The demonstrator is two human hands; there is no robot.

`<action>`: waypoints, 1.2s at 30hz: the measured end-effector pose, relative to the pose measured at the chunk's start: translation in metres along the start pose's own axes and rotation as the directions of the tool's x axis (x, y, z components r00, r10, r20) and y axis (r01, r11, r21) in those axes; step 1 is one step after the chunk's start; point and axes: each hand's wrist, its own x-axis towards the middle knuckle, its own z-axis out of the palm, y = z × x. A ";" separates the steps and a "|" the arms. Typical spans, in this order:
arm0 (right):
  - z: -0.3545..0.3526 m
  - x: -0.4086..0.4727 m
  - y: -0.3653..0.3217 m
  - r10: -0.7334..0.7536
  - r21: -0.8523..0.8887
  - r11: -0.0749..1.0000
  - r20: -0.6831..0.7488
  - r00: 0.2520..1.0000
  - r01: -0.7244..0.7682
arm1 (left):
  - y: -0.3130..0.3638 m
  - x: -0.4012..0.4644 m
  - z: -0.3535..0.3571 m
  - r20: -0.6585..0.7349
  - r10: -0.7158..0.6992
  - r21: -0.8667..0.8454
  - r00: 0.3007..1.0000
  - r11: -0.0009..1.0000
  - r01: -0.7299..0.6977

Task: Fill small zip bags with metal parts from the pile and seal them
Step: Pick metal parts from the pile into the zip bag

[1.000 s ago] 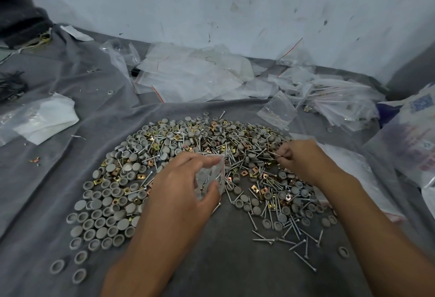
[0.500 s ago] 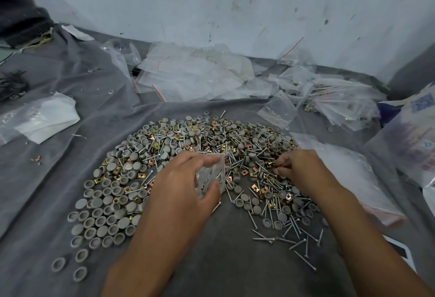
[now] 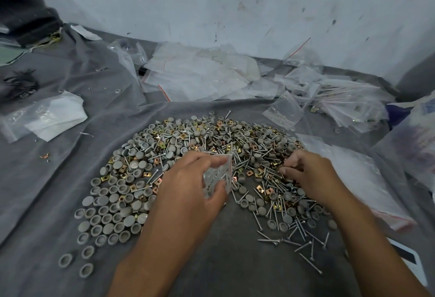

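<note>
The left hand (image 3: 188,193) pinches a small clear bag (image 3: 217,177) between thumb and curled fingers, holding it just above the near middle of the pile (image 3: 188,155). The right hand (image 3: 308,174), fingers curled, pinches at parts on the pile's right side, near the bag. The pile of grey caps, screws and brass clips lies on a grey cloth (image 3: 70,179). Beyond the pile lie loose bags (image 3: 200,77) by the wall (image 3: 235,2).
</note>
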 end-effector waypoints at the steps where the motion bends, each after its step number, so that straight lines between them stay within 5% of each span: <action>1: -0.001 -0.002 -0.001 0.015 0.040 0.999 -0.021 1.000 -0.014 | 0.000 0.000 0.000 -0.002 0.000 -0.002 1.000 1.000 0.000; 5: -0.010 -0.019 -0.021 0.061 0.381 0.922 0.014 0.998 -0.062 | -0.003 -0.001 0.003 -0.001 -0.006 0.000 1.000 1.000 0.006; 10: 0.002 -0.058 -0.077 -0.180 0.769 0.634 0.049 0.983 0.078 | -0.004 -0.002 0.008 0.010 0.018 0.022 1.000 1.000 -0.018; 14: 0.016 -0.069 -0.102 -0.248 0.884 0.460 0.042 0.968 0.080 | -0.004 -0.002 0.009 0.004 0.035 0.018 0.999 0.999 -0.035; 19: 0.017 -0.073 -0.103 -0.300 0.899 0.417 0.001 0.954 0.130 | -0.006 -0.001 0.009 0.008 0.045 0.021 0.999 0.999 -0.045; 23: 0.019 -0.078 -0.102 -0.318 0.743 0.607 -0.097 0.943 0.281 | -0.004 -0.001 0.009 0.019 0.046 0.038 0.999 0.998 -0.046; 27: 0.026 -0.082 -0.104 -0.460 0.324 0.785 -0.267 0.847 0.528 | -0.003 -0.001 0.008 0.035 0.051 0.020 0.998 0.998 -0.052; 31: 0.032 -0.086 -0.105 -0.607 -0.098 0.782 -0.341 0.718 0.615 | -0.003 -0.001 0.007 0.041 0.047 -0.002 0.998 0.999 -0.047; 36: 0.029 -0.088 -0.107 -0.610 -0.100 0.772 -0.396 0.686 0.628 | -0.002 -0.001 0.006 0.031 0.039 0.004 0.999 0.999 -0.039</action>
